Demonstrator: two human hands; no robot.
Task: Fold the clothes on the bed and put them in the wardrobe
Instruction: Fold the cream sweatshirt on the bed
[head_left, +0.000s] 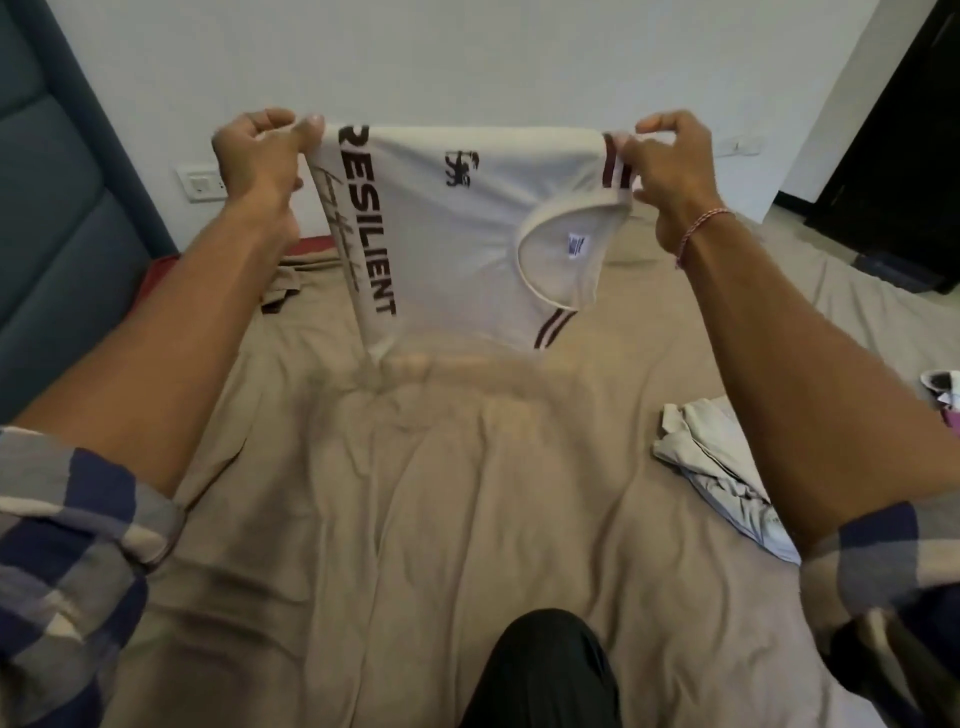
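Observation:
A white T-shirt with black "RESILIENT" lettering and maroon-striped sleeve trim hangs in the air above the bed. It is turned sideways, with the collar toward the right. My left hand pinches its top left edge. My right hand pinches the top right edge at the striped trim. The shirt's lower edge is blurred just over the tan sheet.
A crumpled grey garment lies on the bed at the right, with more cloth at the right edge. A brownish garment lies at the far left of the bed. A blue padded headboard stands at left, a dark doorway at right.

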